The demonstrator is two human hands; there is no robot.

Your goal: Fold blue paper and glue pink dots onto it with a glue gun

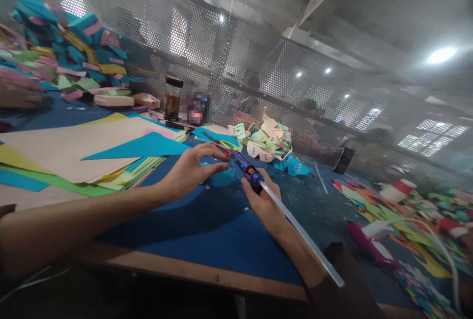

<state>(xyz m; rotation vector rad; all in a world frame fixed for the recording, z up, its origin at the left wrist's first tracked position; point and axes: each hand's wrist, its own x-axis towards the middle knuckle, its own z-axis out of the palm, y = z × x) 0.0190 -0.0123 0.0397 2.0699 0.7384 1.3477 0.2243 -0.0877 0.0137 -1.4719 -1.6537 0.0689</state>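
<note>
My right hand is wrapped around a dark blue glue gun, nozzle pointing away from me. A long translucent glue stick runs out of its back end, over my right forearm. By the nozzle is my left hand, thumb and forefinger curved towards each other with a gap between them; I make out nothing held there. Just beneath those fingers shows a small blue paper piece. Scissors with red and yellow handles lie beyond the nozzle, partly hidden by my fingertips and the gun.
Large coloured paper sheets are stacked at left, behind them a heap of folded paper. A jar stands at the back near cut paper pieces. Rightward are a phone, a loose glue stick and a magenta device.
</note>
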